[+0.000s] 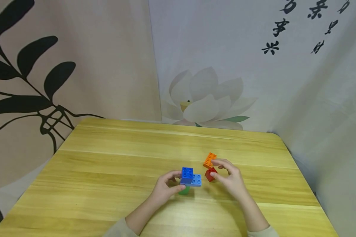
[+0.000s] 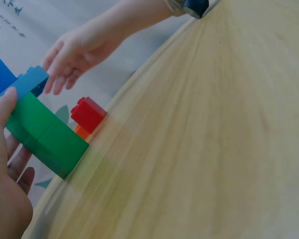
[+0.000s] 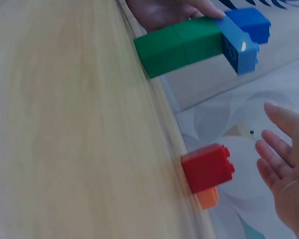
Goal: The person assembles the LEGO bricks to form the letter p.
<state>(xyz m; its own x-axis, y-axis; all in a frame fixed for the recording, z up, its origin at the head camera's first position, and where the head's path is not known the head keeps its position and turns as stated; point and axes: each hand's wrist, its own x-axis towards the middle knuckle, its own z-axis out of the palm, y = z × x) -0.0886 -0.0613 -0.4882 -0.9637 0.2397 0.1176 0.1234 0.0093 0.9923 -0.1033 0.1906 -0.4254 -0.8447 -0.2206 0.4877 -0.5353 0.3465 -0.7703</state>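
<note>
My left hand (image 1: 164,189) grips a stack of building blocks between thumb and fingers. At its base are two green blocks (image 2: 57,139), one over the other; the head view hides most of them. A light blue block (image 1: 197,180) crosses the top and juts out to the right. Above that, at its left end, sits a dark blue block (image 1: 187,174). My right hand (image 1: 233,181) hovers over a red block (image 1: 208,175), thumb and fingers spread around nothing. Just behind the red block lies a flat orange block (image 1: 209,161), studs up.
The wooden table (image 1: 106,171) carries all the blocks around its middle and right of it. A curtain (image 1: 213,59) with a printed flower and characters hangs along the far edge.
</note>
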